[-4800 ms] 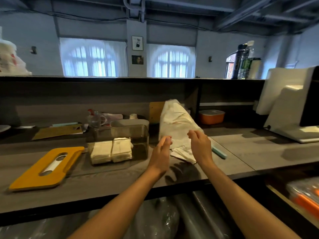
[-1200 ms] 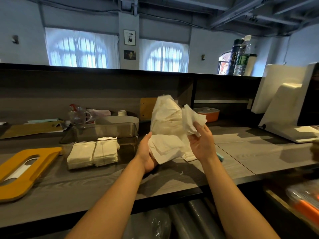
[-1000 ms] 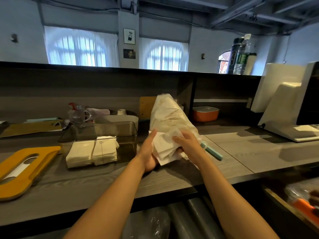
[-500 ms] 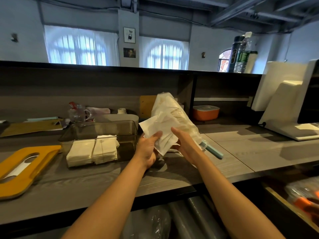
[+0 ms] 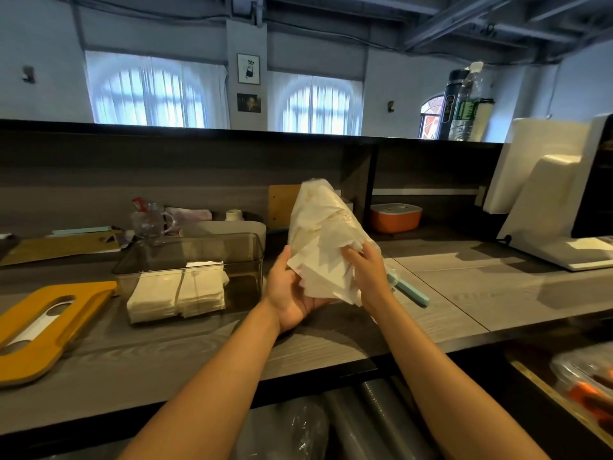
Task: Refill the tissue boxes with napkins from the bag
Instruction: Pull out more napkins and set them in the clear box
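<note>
A tall clear plastic bag of white napkins [image 5: 320,214] stands tilted on the grey counter. In front of its lower end my left hand [image 5: 288,295] cups a loose stack of napkins [image 5: 320,272] from below. My right hand [image 5: 370,270] grips the same stack from the right, its fingertips buried among the sheets near the bag's mouth. To the left stands the smoky transparent tissue box [image 5: 192,257], open on top, with two short stacks of folded napkins [image 5: 177,295] inside. Its yellow lid [image 5: 49,322] with an oval slot lies flat at the far left.
A light blue bag clip [image 5: 408,290] lies on the counter behind my right wrist. Behind the box stand a glass jug [image 5: 149,220] and a grey container [image 5: 225,229]. An orange lidded box [image 5: 394,217] sits in the back shelf, a white monitor stand [image 5: 544,200] at right.
The napkin stack, lifted and fanned in my left hand half a second ago, is now lower against the bag's mouth, and my right hand has moved onto it from the right.
</note>
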### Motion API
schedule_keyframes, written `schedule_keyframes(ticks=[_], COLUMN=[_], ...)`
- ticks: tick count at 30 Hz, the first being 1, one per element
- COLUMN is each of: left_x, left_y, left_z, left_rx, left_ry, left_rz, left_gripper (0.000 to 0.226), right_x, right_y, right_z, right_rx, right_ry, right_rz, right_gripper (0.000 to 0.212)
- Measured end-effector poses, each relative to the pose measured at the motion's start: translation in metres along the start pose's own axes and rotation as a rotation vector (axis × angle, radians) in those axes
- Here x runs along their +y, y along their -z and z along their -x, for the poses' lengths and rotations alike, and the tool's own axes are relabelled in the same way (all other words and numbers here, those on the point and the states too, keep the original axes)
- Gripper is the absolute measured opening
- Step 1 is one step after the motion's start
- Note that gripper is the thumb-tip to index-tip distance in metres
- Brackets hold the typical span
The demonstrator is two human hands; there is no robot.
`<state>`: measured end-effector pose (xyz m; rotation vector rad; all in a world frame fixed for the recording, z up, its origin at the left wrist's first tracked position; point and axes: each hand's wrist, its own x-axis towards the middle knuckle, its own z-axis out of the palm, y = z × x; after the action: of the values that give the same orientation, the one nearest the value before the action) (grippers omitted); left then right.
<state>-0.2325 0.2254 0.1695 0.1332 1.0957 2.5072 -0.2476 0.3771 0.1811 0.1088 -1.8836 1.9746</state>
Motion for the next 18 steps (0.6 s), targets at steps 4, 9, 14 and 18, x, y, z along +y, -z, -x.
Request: schedule_keyframes(ticks=[4,9,14,18], left_x=[0.0017,-0.0005,-0.0013,-0.0006], left_y=[0.0027,-0.0036,-0.0035,0.0024], left_z=[0.0013,0.0054,0.0044,-0.0027], left_rx=[-0.074,-0.073,-0.014,-0.005], left_ry=[0.087,0.147,0.112,0.049], left_rz=[-0.044,-0.097,-0.012,0.053], left_gripper=[0.077,0.051,0.038,0.042], right_x=[-0.0012,-0.0035,0.0006,-0.0011], right_y=[0.0031,-0.0045,0.0024,0.0047], right_z=[-0.0009,0.0020,0.0016,0.0000], right_rx=[-0.052,-0.112,0.041,0.150], right_ry=[-0.092,-0.125,-0.048,0.023], right_rz=[-0.049,0.053,-0.040,-0.123], right_gripper=[0.023,0.037,0.019,0.016])
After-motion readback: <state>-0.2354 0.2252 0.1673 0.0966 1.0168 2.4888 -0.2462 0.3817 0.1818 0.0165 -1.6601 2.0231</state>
